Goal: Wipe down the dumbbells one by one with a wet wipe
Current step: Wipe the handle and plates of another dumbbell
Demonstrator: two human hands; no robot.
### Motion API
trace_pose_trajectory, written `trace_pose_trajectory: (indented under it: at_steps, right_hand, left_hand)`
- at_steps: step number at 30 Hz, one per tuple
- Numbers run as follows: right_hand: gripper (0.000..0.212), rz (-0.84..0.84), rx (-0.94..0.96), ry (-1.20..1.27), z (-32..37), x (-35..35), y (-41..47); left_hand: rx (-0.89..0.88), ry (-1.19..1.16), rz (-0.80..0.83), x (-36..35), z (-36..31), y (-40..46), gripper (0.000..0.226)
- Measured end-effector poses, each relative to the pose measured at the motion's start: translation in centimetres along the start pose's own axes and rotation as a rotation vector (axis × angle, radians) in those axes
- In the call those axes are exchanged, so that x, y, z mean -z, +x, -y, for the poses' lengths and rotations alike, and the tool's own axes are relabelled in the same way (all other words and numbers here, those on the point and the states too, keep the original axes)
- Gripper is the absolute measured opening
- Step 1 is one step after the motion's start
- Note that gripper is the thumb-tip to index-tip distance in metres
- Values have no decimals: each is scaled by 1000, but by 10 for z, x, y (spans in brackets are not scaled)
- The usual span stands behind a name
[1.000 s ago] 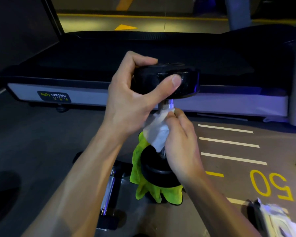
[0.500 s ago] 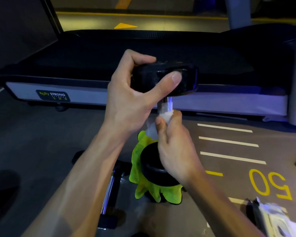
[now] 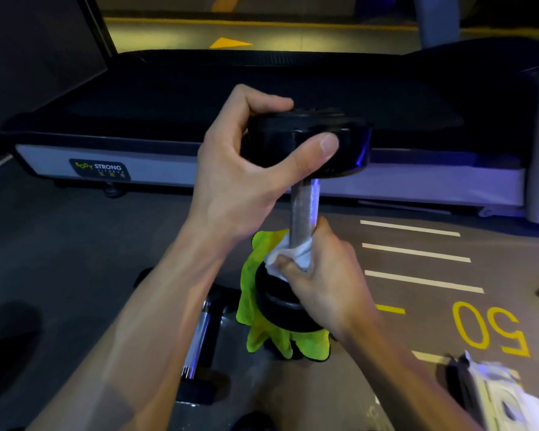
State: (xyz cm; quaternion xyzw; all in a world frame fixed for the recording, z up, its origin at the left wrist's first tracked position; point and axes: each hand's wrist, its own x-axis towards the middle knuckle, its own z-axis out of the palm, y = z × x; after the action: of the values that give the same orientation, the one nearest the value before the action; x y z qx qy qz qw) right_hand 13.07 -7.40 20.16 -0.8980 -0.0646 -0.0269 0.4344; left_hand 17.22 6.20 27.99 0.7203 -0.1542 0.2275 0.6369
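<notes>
A black dumbbell (image 3: 305, 206) with a steel handle stands upright, its lower head on a yellow-green cloth (image 3: 252, 318). My left hand (image 3: 243, 178) grips the upper head, thumb across its front. My right hand (image 3: 324, 281) holds a white wet wipe (image 3: 293, 256) wrapped round the bottom of the handle, just above the lower head. A second dumbbell (image 3: 199, 346) lies on the floor to the left of the cloth, partly hidden by my left forearm.
A treadmill (image 3: 168, 169) runs across the view just behind the dumbbell. A pack of wipes (image 3: 504, 396) lies at the lower right on the floor. White lines and a yellow "50" mark the floor at right.
My right hand has slid the wipe down the handle from just under the upper head to its bottom end. The bare steel handle now shows. My left hand has kept its grip.
</notes>
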Motion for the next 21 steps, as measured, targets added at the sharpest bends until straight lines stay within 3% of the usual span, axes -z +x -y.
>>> trace_pose_trajectory:
  at_steps: [3, 8, 11, 13, 16, 18, 21]
  right_hand:
    - [27, 195, 7, -4, -13, 15, 2]
    - [35, 468, -11, 252, -30, 35, 19]
    - [32, 351, -41, 290, -29, 30, 15]
    - [37, 168, -43, 173, -22, 21, 4]
    - [24, 25, -48, -21, -12, 13, -13]
    - [21, 42, -48, -181, -7, 15, -22]
    - [42, 198, -64, -391, -4, 16, -32]
  left_hand:
    - [-1, 6, -13, 1, -2, -2, 47]
    - [-3, 33, -28, 4, -1, -2, 50]
    - [-6, 29, -21, 3, -2, -5, 51]
    - [-10, 14, -16, 1, -2, -5, 51]
    - [-4, 11, -11, 0, -3, -6, 49]
    - [2, 17, -22, -1, -3, -7, 48]
    - [0, 26, -42, 0, -3, -7, 50]
